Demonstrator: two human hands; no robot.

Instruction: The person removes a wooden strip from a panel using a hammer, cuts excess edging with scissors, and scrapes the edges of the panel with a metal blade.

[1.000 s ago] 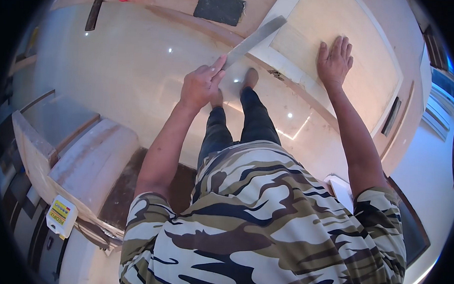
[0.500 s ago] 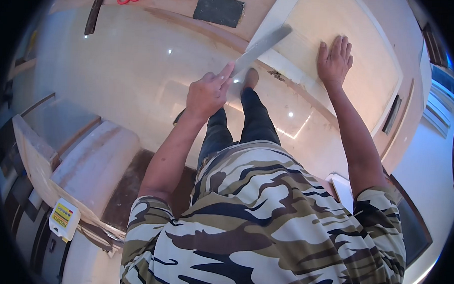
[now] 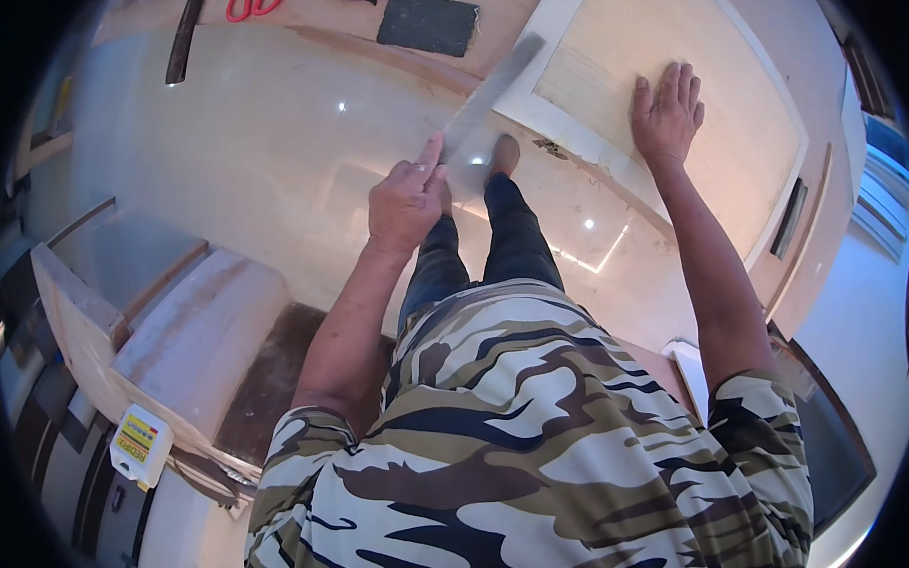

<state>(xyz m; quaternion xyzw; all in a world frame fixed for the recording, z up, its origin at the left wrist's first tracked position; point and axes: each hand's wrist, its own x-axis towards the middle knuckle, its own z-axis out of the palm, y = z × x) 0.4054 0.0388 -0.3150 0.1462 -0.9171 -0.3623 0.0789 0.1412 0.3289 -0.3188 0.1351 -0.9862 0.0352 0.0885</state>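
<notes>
Worktop (image 3: 504,10): white-edged panel (image 3: 724,158), beneath the open, flat-laid fingers of my right hand (image 3: 665,121); file (image 3: 496,88), gripped by my left hand's (image 3: 405,204) fingers, extending ahead of them, best held level, I judge.

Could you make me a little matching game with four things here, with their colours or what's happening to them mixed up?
1. Long flat tool
2. Right hand
3. Rectangular pad
4. Scissors-like handles

A. Red
B. Resting palm-down on the panel
C. Dark grey, lying flat
D. Held in the left hand

Pairs: 1-D, 2-B, 3-C, 4-A
</notes>
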